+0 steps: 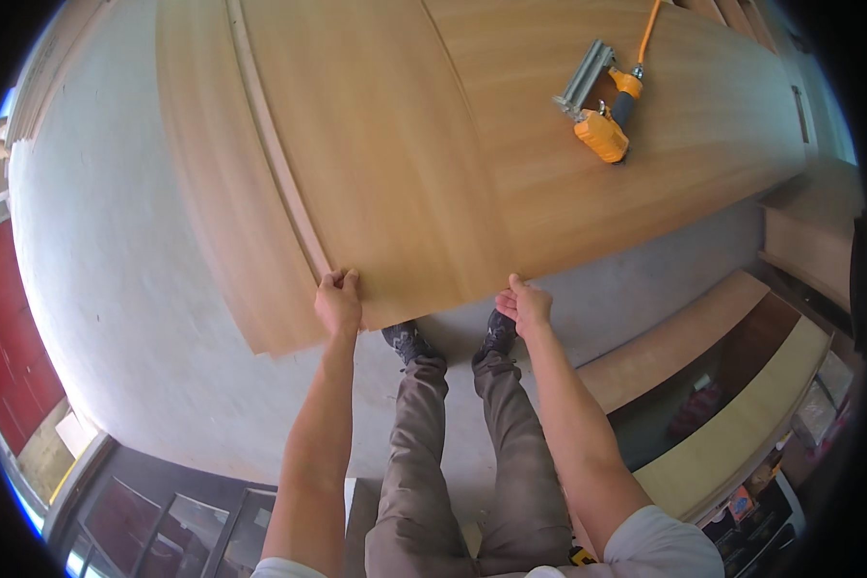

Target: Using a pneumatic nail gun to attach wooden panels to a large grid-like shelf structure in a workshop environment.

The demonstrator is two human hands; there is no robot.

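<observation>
Here, both hands, left hand and right hand, on plywood panel edge.

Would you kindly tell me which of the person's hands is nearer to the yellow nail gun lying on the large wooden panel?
Right. The right hand grips the wooden panel's near edge, below the yellow nail gun; the left hand holds the same edge farther left.

Packages: a few small ones sit low at the right rim, beside the pale wooden bench.
Shape: boxy and small, bent by the lens, edges hard to make out.
Colours: orange, red and white patches on a dark ground.
Labels: too small and blurred to tell apart.
Signs: none in view.
Screens: none in view.
</observation>
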